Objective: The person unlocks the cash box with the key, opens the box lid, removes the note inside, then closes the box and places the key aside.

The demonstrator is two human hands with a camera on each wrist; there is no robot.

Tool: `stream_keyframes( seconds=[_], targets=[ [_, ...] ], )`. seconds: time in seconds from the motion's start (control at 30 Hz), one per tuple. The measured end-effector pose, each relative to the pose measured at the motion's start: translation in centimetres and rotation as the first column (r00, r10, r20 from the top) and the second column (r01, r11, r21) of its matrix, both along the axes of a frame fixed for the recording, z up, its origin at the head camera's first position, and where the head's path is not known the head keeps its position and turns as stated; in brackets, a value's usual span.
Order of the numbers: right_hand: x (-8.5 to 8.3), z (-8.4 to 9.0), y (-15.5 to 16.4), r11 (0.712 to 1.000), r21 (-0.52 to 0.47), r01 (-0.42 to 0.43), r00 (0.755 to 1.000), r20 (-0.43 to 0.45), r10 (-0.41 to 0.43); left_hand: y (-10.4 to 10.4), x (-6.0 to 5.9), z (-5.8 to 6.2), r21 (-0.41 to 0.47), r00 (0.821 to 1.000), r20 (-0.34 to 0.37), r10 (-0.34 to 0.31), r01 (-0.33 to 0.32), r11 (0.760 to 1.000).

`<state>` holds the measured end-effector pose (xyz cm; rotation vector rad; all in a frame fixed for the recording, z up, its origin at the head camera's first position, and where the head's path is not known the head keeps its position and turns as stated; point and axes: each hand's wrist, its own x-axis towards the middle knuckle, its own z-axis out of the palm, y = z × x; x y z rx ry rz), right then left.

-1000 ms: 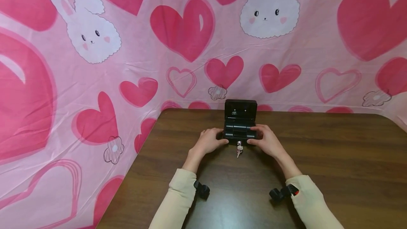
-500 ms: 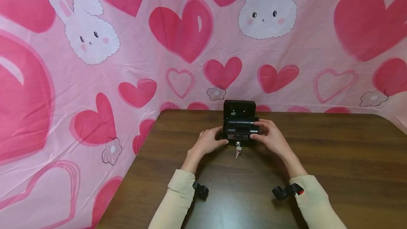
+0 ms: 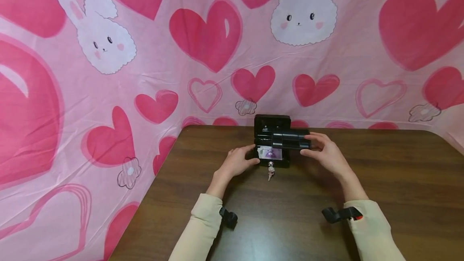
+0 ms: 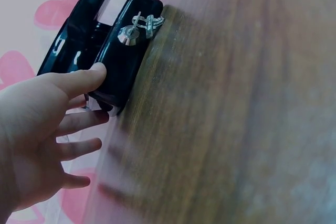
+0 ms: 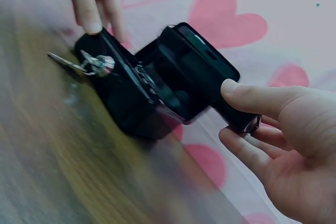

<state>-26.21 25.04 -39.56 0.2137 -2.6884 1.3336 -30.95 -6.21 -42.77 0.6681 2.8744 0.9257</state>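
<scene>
A black cash box (image 3: 286,163) stands on the table with its lid (image 3: 272,120) raised. A small bunch of keys (image 3: 270,171) hangs from the lock at its front. My left hand (image 3: 237,160) grips the box's left end, thumb on the front corner, other fingers spread, as the left wrist view shows. My right hand (image 3: 328,154) pinches the right end of a black inner tray (image 3: 290,138) between thumb and fingers. The tray is raised over the box and juts out to the right. Below it, a printed card or paper (image 3: 270,153) with a purple bear shows inside the box.
The brown wooden table (image 3: 380,180) extends to both sides and in front of the box. Just behind its far edge hangs a pink cloth (image 3: 214,51) with hearts and rabbits. Each wrist carries a black camera strap (image 3: 342,214).
My right hand has lifted the inner tray out of the cash box and carried it rightward, uncovering the purple print inside. The left hand keeps its place at the box's left end.
</scene>
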Motion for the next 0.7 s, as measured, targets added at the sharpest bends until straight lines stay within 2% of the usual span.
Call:
stream_keyframes(
  seconds=[0.3, 0.7],
  targets=[
    [0.8, 0.7, 2.3, 1.000, 0.008, -0.012, 0.999, 0.050, 0.012, 0.0, 0.1, 0.0, 0.009, 1.000, -0.002, -0.002, 0.002, 1.000],
    [1.5, 0.6, 5.1, 1.000, 0.008, -0.004, 0.995, 0.096, 0.004, 0.2, 0.1, 0.0, 0.000, 1.000, 0.001, 0.001, -0.001, 1.000]
  ],
)
